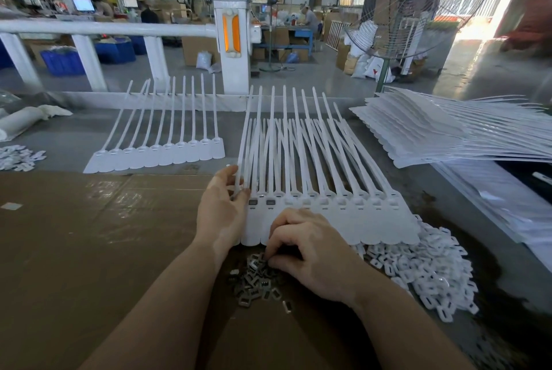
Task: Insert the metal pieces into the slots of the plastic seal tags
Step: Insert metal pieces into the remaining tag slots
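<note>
- The counter (74, 142) is mostly covered by a big sheet of brown cardboard (89, 250) on the near side.
- Off to the right sits a fat stack of white seal tag sheets (433, 131), fanned out.
- Front and centre is the working row of plastic seal tags (343, 220), joined side by side, long tails pointing away. Two slots at the left end already show metal inside.
- A second, finished-looking tag row (155, 154) lies further back on the left.
- Heap of white plastic clips (424, 268) right of the working row.
- Small pile of metal pieces (257, 280) just below the tags.
- Left hand (222, 211) pinches the leftmost tail, fingers curled round it.
- Right hand (310, 250) is over the metal pile, fingers bunched tight at a piece, though I can't tell if it's actually gripped.
</note>
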The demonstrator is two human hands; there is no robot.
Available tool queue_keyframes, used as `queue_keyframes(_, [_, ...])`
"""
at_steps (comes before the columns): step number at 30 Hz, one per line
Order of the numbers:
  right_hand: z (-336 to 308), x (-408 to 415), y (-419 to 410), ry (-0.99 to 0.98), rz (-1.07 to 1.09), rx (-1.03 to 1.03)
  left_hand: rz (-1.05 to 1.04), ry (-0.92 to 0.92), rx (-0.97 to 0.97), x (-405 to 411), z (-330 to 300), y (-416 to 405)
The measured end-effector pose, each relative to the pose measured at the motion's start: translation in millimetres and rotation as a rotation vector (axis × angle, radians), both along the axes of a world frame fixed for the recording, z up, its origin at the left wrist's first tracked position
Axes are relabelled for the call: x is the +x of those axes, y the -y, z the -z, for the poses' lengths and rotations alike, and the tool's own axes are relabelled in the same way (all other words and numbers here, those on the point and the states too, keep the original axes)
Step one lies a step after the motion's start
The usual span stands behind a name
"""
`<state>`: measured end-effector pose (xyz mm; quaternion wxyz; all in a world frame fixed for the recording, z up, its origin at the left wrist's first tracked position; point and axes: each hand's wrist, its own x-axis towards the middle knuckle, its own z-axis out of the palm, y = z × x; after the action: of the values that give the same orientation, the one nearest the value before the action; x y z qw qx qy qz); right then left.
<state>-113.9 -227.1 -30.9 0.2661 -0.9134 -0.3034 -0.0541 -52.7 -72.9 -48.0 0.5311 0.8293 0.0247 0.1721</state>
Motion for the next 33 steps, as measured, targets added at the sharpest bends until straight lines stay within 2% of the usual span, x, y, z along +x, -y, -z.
queue_keyframes(19, [-1.4,-1.3,0.2,-0.034,-0.015,0.044,0.004,-0.004,-0.009,-0.2,0.8,0.1])
queue_keyframes(21, [-2.6,-1.3,0.5,-0.070,-0.010,0.098,0.007,0.000,-0.009,-0.4,0.7,-0.2])
queue_keyframes(25, [-6.9,-1.2,1.6,-0.128,0.072,0.346,0.014,0.013,-0.016,-0.5,0.8,-1.0])
queue_keyframes(30, [-5.7,0.3,2.7,-0.053,0.197,0.555,0.018,0.012,-0.026,-1.1,0.7,-1.0])
queue_keyframes(33, [-2.0,3.1,3.7,0.050,0.263,0.552,0.024,-0.010,-0.020,-3.5,-1.3,-0.7])
